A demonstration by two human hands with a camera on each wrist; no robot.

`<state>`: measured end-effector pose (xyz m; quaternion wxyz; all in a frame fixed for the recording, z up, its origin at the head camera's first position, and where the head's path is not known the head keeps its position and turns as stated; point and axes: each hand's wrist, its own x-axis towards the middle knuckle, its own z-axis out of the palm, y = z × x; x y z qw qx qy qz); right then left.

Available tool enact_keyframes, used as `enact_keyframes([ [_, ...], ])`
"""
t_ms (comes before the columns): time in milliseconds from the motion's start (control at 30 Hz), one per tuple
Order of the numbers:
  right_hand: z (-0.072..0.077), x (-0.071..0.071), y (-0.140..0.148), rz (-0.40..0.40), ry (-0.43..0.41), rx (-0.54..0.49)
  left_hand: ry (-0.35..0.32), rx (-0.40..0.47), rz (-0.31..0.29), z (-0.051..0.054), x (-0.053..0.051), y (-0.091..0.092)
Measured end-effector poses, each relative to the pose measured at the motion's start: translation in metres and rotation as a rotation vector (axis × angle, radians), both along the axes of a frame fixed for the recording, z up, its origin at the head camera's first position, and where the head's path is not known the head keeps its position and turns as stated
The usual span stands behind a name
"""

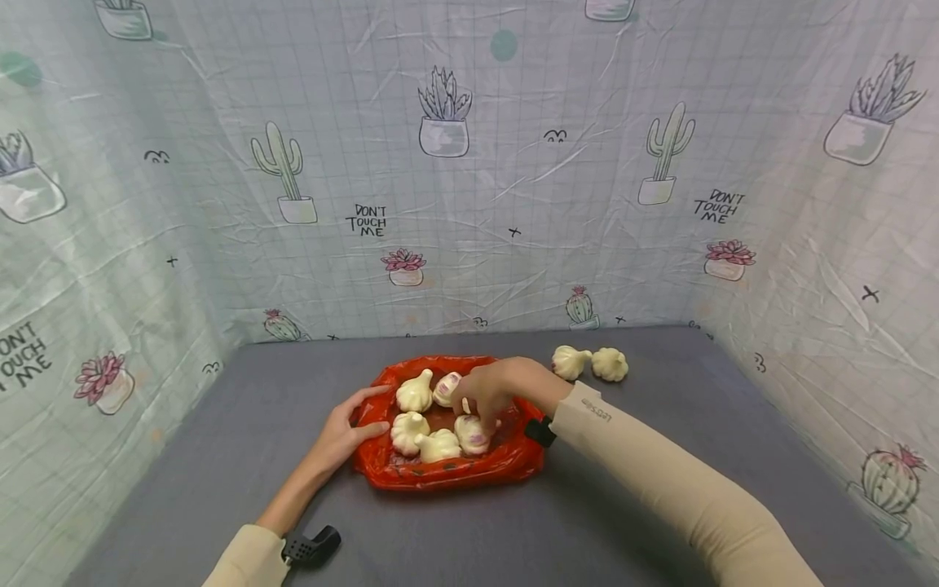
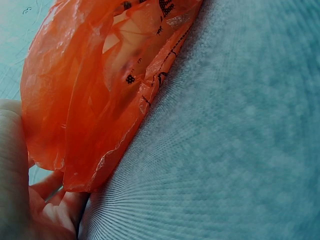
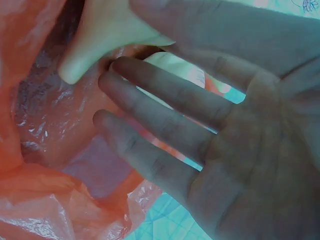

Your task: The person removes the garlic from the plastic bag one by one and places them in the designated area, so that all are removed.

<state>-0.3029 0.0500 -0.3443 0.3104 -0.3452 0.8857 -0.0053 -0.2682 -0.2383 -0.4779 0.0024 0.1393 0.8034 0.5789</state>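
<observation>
A red plastic bag [image 1: 455,474] lies spread wide on the table, its rim folded outward, with several garlic bulbs inside. My left hand [image 1: 341,434] holds the bag's left side, thumb and index finger resting on the rim. In the left wrist view, the bag's orange-red film [image 2: 85,115] passes between thumb and fingers. Over the bag's right part, my right hand [image 1: 490,391] reaches down and pinches a garlic bulb [image 1: 472,436] with thumb and index finger. The other fingers extend fairly straight in the right wrist view, beside that bulb's pale stem [image 3: 100,40].
Outside the bag, two more garlic bulbs [image 1: 569,362] lie side by side toward the back right. The grey table [image 1: 616,522] is walled behind and at the sides by a cactus-print curtain [image 1: 499,187].
</observation>
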Motion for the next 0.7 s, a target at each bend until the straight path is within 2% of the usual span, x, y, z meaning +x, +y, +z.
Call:
enact_keyframes([
  [433, -0.0026, -0.0046, -0.0012, -0.012, -0.094, -0.044, -0.009, -0.01, 0.006, 0.0005, -0.0001, -0.0001],
  [700, -0.003, -0.0065, -0.0034, 0.026, -0.127, -0.053, 0.001, -0.016, 0.006, 0.0, 0.0002, -0.0006],
])
